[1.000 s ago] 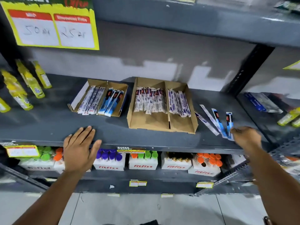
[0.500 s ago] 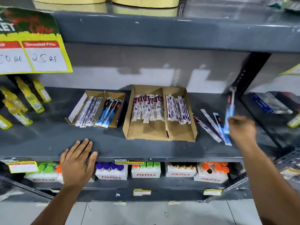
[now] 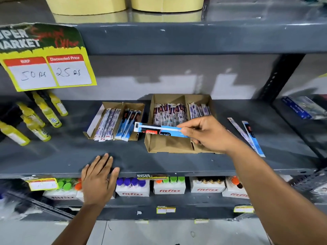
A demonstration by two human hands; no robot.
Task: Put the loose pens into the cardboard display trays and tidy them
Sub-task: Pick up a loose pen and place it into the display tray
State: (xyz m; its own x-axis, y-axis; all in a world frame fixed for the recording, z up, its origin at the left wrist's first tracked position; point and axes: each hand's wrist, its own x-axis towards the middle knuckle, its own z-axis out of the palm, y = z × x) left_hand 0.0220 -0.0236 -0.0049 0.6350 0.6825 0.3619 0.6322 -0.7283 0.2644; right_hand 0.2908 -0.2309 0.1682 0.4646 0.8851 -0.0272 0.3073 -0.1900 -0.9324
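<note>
Left hand [image 3: 98, 181]: we find it flat, fingers spread, on the shelf [image 3: 159, 163] front edge; holding nothing
Right hand [image 3: 205, 133]: pinched on a blue pen pack [image 3: 159, 129], held level above the large tray [image 3: 169, 144]
Small tray [image 3: 115, 121]: just left; stocked
Loose pens [image 3: 247, 137]: on the shelf, right of the large tray

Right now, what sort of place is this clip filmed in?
Most likely a supermarket aisle: a "Super Market" offer sign with handwritten prices hangs off grey metal shelving, and cartons of capped bottles sit below the pen trays.
</note>
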